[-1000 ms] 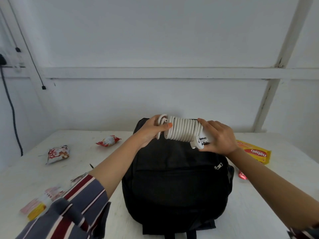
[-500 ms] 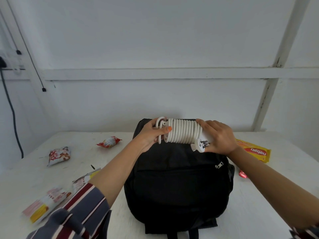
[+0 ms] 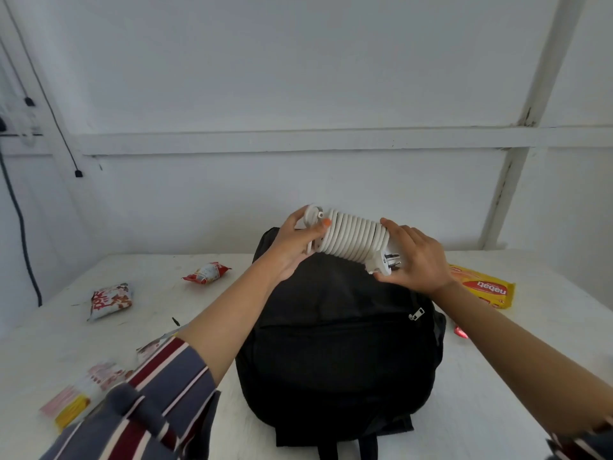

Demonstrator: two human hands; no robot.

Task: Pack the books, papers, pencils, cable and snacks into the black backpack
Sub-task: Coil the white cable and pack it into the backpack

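Observation:
A coiled white cable (image 3: 353,239) is held in the air above the top of the black backpack (image 3: 338,343), which lies flat on the white table (image 3: 497,376). My left hand (image 3: 295,247) grips the coil's left end, thumb over a round white end piece. My right hand (image 3: 416,258) holds the right end, where a white plug with metal prongs shows. Snack packets lie around: a red one (image 3: 206,273), a white and red one (image 3: 110,301), a yellow biscuit pack (image 3: 484,289), and more at the lower left (image 3: 83,390). The backpack's zips look closed.
A small red wrapper (image 3: 461,332) peeks out beside the backpack's right side. A dark thin item (image 3: 175,321) lies on the table left of the bag. A white wall stands behind the table, with black wires (image 3: 20,227) hanging at the far left.
Both hands have lifted the coiled cable slightly and tilted it, left end higher. The backpack and snacks have not moved on the table.

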